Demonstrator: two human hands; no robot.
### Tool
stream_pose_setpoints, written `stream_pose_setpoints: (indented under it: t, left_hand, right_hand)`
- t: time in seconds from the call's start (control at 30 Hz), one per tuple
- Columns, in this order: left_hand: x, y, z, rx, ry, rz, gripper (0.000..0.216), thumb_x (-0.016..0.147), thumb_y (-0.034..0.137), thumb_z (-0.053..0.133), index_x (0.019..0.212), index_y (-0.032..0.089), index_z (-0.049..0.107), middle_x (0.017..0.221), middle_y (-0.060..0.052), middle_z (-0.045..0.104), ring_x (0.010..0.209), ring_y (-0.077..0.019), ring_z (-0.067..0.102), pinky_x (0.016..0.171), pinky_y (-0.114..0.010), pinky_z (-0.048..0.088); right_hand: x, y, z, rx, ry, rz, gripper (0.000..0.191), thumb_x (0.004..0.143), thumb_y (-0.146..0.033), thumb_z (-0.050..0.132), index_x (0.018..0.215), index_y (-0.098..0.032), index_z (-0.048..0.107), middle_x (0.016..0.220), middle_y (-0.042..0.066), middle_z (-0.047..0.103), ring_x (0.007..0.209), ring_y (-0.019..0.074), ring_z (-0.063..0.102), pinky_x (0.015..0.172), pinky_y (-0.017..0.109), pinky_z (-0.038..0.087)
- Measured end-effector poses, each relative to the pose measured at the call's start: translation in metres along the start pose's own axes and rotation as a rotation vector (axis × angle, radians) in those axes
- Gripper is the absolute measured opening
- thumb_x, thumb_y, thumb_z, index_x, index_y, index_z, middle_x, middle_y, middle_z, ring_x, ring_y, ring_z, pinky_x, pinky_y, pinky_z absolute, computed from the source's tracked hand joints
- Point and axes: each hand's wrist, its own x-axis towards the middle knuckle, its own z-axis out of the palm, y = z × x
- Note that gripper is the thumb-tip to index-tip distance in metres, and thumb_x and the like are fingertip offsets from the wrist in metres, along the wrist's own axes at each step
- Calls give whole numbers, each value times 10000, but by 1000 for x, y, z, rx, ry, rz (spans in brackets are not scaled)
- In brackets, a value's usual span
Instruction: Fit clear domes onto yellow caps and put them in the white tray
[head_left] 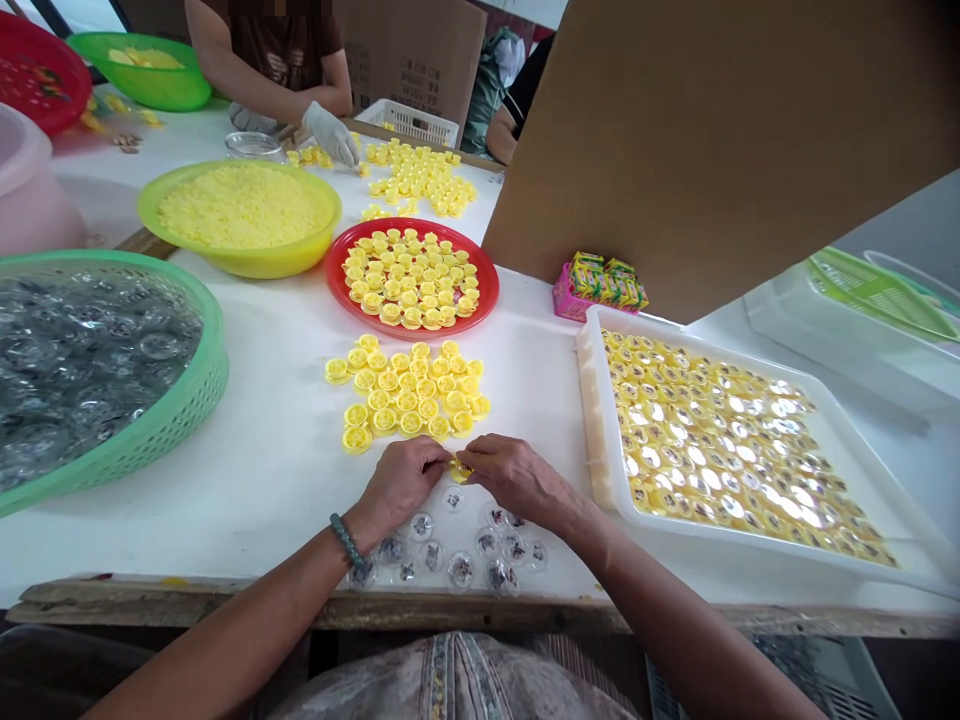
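Observation:
My left hand [406, 483] and my right hand [517, 478] meet over the near part of the table, their fingers closed around one small yellow round plastic piece [460, 471]. Most of that piece is hidden by my fingertips. Just beyond my hands lies a cluster of similar yellow round pieces [407, 400]. Below and between my wrists, several clear domed plastic covers [460, 570] with dark printed figures are scattered on the white surface. A beaded bracelet [346, 541] circles my left wrist.
A red tray [491, 285] of yellow pieces stands ahead, beside a yellow basin [262, 262]. At left is a green basket [214, 370] of clear covers; at right, a white tray [600, 440] of finished-looking rows. A cardboard sheet [675, 150] rises behind. A co-worker's gloved hand [330, 133] handles yellow pieces.

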Motion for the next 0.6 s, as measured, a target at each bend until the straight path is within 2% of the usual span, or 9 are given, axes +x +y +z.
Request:
stream_pose_setpoints:
  t: [0.17, 0.27, 0.37, 0.47, 0.6]
  left_hand:
    - [0, 2, 1, 26, 17, -19, 207, 778, 140, 511, 791, 210, 705, 786, -30, 689, 727, -167, 610, 684, -268, 426]
    - [1, 7, -1, -1, 28, -63, 181, 759, 173, 530, 779, 205, 707, 791, -33, 694, 731, -176, 608, 702, -281, 435]
    - [2, 14, -4, -135, -34, -165, 156, 730, 252, 576, 794, 205, 710, 800, -35, 707, 748, -199, 620, 705, -290, 452]
    - [5, 17, -4, -215, -117, -299, 215, 690, 357, 635, 820, 201, 703, 763, -34, 713, 707, -213, 628, 635, -279, 461]
    - [14, 8, 4, -266, -174, -462, 280, 630, 430, 685, 745, 175, 667, 688, -35, 700, 655, -211, 629, 579, -265, 464]
  right_hand:
    - [1, 0, 2, -93, -38, -21, 57, 837, -145, 571, 787, -159, 595, 727, 39, 577, 690, 155, 533, 626, 251, 382]
    - [2, 2, 3, -70, -26, -5, 62, 824, -128, 582, 772, -153, 602, 718, 39, 579, 691, 155, 539, 630, 248, 386]
    - [-1, 1, 3, 78, 18, 35, 79, 832, -129, 575, 776, -158, 623, 745, 32, 599, 717, 136, 565, 648, 218, 404]
    - [-8, 0, 7, 221, 87, 75, 98, 839, -146, 573, 776, -171, 645, 806, 22, 623, 761, 115, 585, 680, 185, 416]
    - [-14, 0, 15, 240, 116, 141, 111, 833, -159, 574, 894, -186, 663, 820, 11, 624, 758, 105, 585, 668, 166, 414]
